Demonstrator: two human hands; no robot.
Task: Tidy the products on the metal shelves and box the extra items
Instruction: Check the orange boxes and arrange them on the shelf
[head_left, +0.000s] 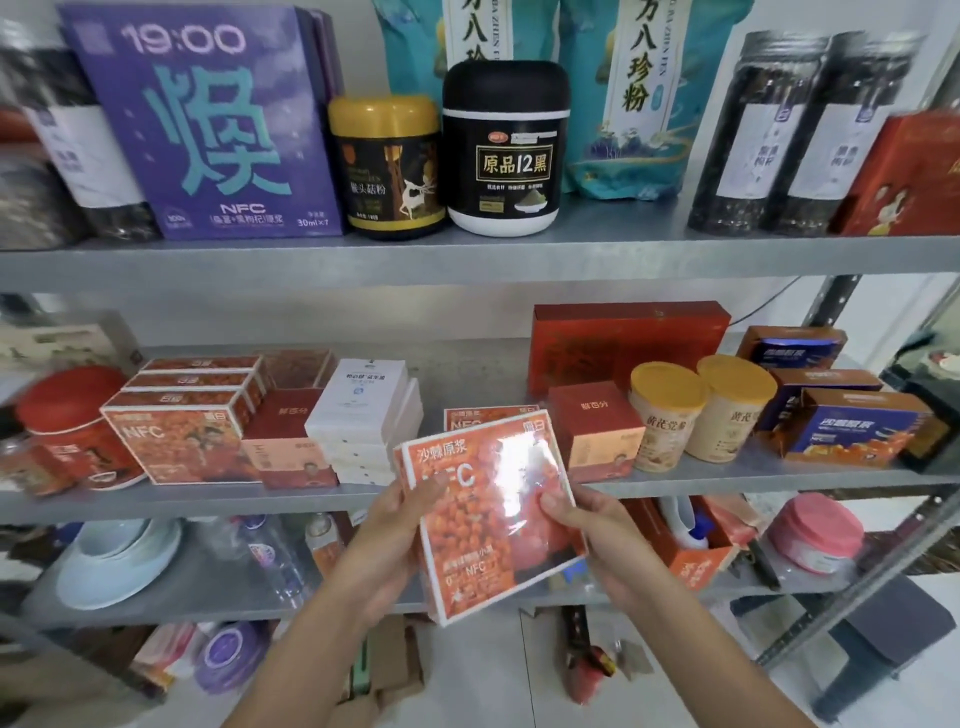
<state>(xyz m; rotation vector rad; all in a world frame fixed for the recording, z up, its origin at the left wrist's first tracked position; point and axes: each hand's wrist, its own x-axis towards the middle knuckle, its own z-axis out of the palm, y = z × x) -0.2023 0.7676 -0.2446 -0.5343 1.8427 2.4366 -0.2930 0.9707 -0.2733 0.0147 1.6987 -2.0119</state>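
Two hands are on one thing: your left hand (395, 525) has its fingers curled round the left edge of the orange NFC box (483, 525), and your right hand (592, 535) clamps the right edge, thumb on the glossy front. You hold the box tilted in the air, just in front of the lip of the middle shelf (182, 501), touching nothing on it.

I judge you're mid-sort, deciding whether this box rejoins its kind or counts as an extra (no carton for extras shows plainly, so I can't say where that would go).

If it goes back, the stack of matching boxes (182, 431) at the left looks like its home. The next move would call for levelling the box and sliding it in flat.

The nearest open room is straight ahead, between the white boxes (363, 415) and the small red box (592, 426), where another flat orange box (467, 418) lies. Keep under the upper shelf edge (467, 260), and go wide of the yellow-lidded tubs (670, 415) to your right, which look likely to tip. The film wrap looks slippery, so hold firm
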